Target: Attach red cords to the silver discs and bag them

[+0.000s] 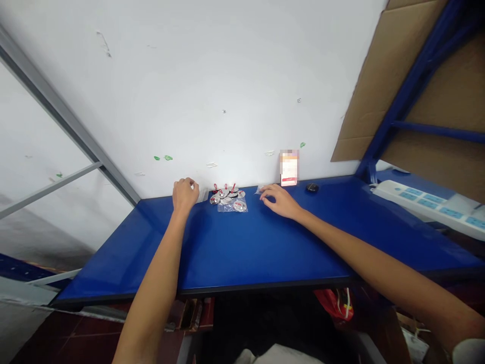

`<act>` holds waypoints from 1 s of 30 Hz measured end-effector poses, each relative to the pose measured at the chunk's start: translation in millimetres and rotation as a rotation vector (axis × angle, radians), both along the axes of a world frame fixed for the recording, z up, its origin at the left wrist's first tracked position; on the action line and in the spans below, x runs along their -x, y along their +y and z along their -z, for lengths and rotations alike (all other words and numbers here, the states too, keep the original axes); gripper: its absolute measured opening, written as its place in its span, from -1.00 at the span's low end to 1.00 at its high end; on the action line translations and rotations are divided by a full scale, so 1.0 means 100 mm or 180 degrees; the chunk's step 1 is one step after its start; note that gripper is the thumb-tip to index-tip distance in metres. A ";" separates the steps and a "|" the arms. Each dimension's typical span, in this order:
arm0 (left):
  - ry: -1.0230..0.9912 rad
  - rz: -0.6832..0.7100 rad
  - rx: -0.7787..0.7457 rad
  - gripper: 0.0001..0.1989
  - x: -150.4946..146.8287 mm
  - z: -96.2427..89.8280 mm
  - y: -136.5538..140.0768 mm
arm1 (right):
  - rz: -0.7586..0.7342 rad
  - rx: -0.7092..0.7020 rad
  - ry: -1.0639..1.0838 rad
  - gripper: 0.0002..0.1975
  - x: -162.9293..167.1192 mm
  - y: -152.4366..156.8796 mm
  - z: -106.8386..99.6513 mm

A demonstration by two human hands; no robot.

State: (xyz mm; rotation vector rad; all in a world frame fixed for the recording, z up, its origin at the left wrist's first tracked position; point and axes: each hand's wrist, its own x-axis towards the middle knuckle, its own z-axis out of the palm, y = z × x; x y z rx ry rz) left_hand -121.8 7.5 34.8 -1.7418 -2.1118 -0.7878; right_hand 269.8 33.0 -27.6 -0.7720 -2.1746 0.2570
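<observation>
My left hand (185, 194) is at the back of the blue table, its fingers curled closed. Whatever the fingertips hold, if anything, cannot be made out. Right beside it lies a stack of clear plastic bags (203, 195). Between my hands is a pile of round silver discs with red cord loops (226, 192). In front of the pile, a clear plastic bag (226, 206) has a round silver disc (240, 205) in or under it. My right hand (280, 200) hovers low over the table, fingers bent and apart, with another piece of clear plastic (259, 189) just behind its fingertips.
A lit phone (289, 169) leans on the white wall behind the blue table (235, 247). A small black object (312, 188) lies to its right. At the right edge is a white power strip (428, 199), near a blue metal frame (394, 101) and cardboard (371, 86).
</observation>
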 end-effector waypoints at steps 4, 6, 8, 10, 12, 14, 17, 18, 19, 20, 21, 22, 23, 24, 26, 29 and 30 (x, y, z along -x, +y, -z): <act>0.0128 -0.0376 0.0606 -0.40 0.29 0.08 0.04 | -0.0010 0.0000 0.0010 -0.84 0.00 -0.01 0.00; 0.0126 -0.0306 0.0963 -0.26 0.35 0.14 0.07 | -0.0014 0.0001 0.0028 -0.84 0.00 0.00 0.00; 0.0113 -0.0177 0.1192 -0.19 0.36 0.17 0.10 | -0.0005 0.0002 0.0038 -0.84 0.00 0.00 0.01; 0.0148 -0.0060 0.1208 -0.24 0.34 0.18 0.11 | 0.0015 -0.0003 0.0040 -0.85 0.00 0.01 0.01; 0.0168 -0.0015 0.1104 -0.37 0.31 0.17 0.11 | 0.0026 -0.0006 0.0020 -0.84 -0.01 0.02 0.01; 0.0130 -0.0042 0.1012 -0.48 0.29 0.15 0.09 | 0.0026 -0.0027 0.0006 -0.84 -0.02 0.01 0.00; 0.0108 -0.0089 0.0845 -0.53 0.25 0.13 0.06 | 0.0057 -0.0081 -0.0002 -0.83 -0.03 0.01 -0.02; 0.0111 -0.0081 0.0781 -0.54 0.23 0.12 0.05 | 0.0069 -0.0094 -0.0014 -0.83 -0.04 0.01 -0.02; 0.0106 -0.0075 0.0730 -0.54 0.22 0.11 0.04 | 0.0074 -0.0099 -0.0028 -0.82 -0.05 0.02 -0.02; 0.0089 -0.0070 0.0698 -0.55 0.20 0.11 0.04 | 0.0074 -0.0085 -0.0044 -0.81 -0.06 0.02 -0.03; 0.0067 -0.0058 0.0685 -0.55 0.19 0.10 0.03 | 0.0076 -0.0049 -0.0056 -0.78 -0.06 0.03 -0.03; 0.0059 -0.0028 0.0678 -0.54 0.17 0.09 0.03 | 0.0091 0.0005 -0.0057 -0.76 -0.07 0.03 -0.03; 0.0066 0.0016 0.0654 -0.53 0.15 0.07 0.02 | 0.0119 0.0072 -0.0057 -0.73 -0.08 0.03 -0.03; 0.0087 0.0079 0.0592 -0.51 0.13 0.05 0.02 | 0.0160 0.0138 -0.0052 -0.71 -0.08 0.03 -0.03; 0.0129 0.0274 0.0325 -0.48 0.05 0.00 -0.01 | 0.0230 0.0198 -0.0016 -0.71 -0.07 0.01 -0.05; -0.0014 0.0846 0.0133 -0.54 -0.17 -0.09 -0.08 | 0.0137 0.0055 0.0080 -0.76 -0.04 -0.05 -0.09; -0.0118 0.1173 0.0365 -0.56 -0.28 -0.11 -0.11 | 0.0063 -0.0023 0.0103 -0.79 -0.02 -0.07 -0.11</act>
